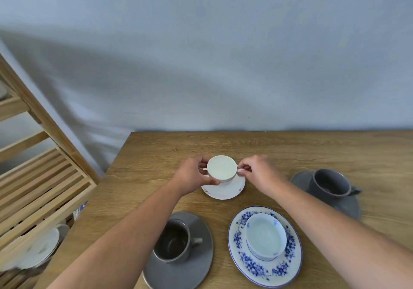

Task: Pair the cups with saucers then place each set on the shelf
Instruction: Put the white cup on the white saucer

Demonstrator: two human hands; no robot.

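Observation:
A white cup (221, 168) stands on a white saucer (225, 189) near the middle of the wooden table (156, 154). My left hand (194, 176) grips the cup's left side and touches the saucer's edge. My right hand (259, 172) pinches the cup's handle on the right. Closer to me, a dark grey cup (172, 240) sits on a grey saucer (201, 264). A pale blue cup (266, 236) rests on a blue-flowered saucer (248, 264). At the right, another grey cup (330, 182) stands on its grey saucer (348, 203).
A slatted wooden shelf unit (44, 176) stands to the left of the table. On a lower level of it lie white dishes (38, 250). A pale blue wall runs behind the table's far edge.

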